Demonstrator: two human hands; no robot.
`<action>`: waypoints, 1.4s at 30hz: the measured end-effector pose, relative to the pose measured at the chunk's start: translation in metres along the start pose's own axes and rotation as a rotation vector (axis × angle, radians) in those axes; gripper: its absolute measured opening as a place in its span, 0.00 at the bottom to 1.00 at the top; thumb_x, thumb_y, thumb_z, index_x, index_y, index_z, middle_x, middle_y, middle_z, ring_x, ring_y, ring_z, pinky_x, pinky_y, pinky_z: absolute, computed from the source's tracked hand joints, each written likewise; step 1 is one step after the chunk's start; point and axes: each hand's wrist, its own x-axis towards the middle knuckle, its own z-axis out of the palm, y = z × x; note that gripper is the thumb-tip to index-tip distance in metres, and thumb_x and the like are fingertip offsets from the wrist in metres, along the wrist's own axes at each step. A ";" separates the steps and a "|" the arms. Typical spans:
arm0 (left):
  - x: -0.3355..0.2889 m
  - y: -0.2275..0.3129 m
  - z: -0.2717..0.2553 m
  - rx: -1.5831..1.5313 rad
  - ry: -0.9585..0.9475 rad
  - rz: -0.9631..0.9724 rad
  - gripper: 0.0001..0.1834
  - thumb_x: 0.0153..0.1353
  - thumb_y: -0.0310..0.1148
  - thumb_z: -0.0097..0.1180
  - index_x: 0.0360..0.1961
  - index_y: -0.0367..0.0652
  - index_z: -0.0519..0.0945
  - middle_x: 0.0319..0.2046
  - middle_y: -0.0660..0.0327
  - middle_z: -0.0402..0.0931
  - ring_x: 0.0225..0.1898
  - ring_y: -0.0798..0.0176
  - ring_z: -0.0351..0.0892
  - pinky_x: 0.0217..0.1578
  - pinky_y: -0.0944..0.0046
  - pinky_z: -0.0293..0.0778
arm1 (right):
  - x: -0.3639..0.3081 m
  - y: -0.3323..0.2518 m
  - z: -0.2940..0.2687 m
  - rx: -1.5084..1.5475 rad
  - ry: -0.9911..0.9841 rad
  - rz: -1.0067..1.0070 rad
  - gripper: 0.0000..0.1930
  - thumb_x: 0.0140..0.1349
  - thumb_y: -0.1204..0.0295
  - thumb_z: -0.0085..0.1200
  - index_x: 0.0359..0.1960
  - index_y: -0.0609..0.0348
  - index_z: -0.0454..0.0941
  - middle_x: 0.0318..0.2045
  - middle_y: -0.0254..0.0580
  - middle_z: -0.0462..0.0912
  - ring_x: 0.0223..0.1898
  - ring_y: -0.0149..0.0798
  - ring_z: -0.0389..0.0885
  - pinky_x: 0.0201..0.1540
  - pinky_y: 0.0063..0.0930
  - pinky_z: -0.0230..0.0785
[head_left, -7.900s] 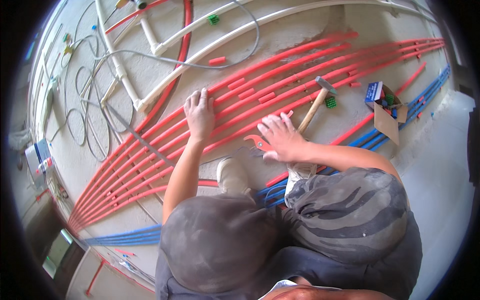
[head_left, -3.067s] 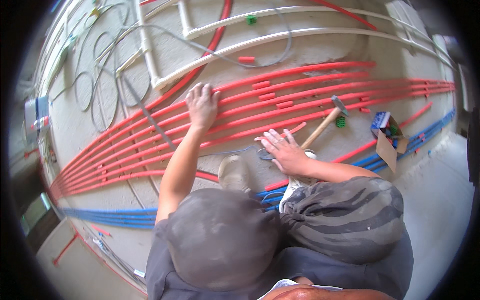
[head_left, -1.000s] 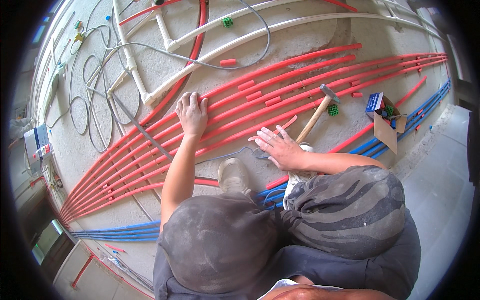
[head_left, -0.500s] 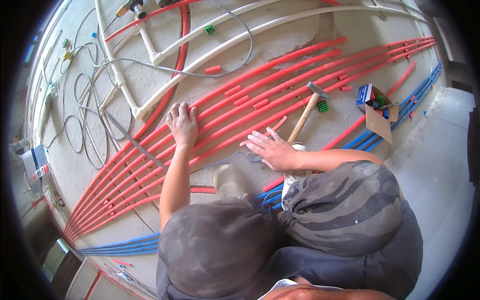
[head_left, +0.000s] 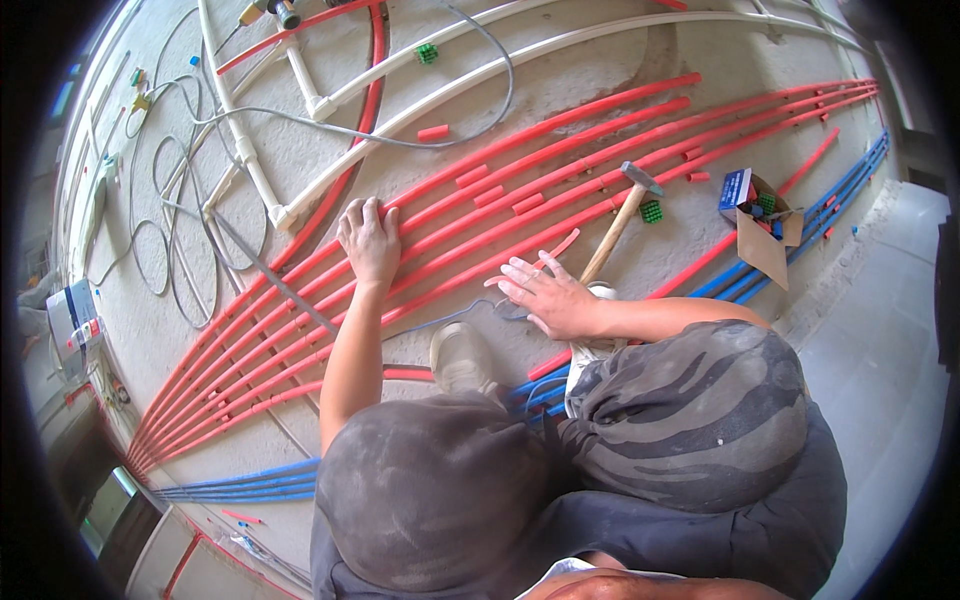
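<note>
left hand [head_left: 370, 245] on red pipe [head_left: 420, 190] | right hand [head_left: 550, 300] apparently on red tool [head_left: 565, 245]

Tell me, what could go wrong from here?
The hammer lies close to the right hand, so a bump might knock it against the red pipes. The grey cable loops across the white pipes and might snag a foot. Small parts could spill from the open cardboard box if nudged.
</note>
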 end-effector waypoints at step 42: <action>-0.002 0.061 -0.023 -0.107 -0.279 0.208 0.19 0.63 0.31 0.68 0.55 0.42 0.84 0.53 0.52 0.82 0.60 0.45 0.79 0.60 0.44 0.74 | 0.035 -0.004 -0.067 1.346 -0.149 0.776 0.35 0.60 0.59 0.77 0.55 0.66 0.65 0.34 0.41 0.78 0.34 0.38 0.83 0.38 0.38 0.82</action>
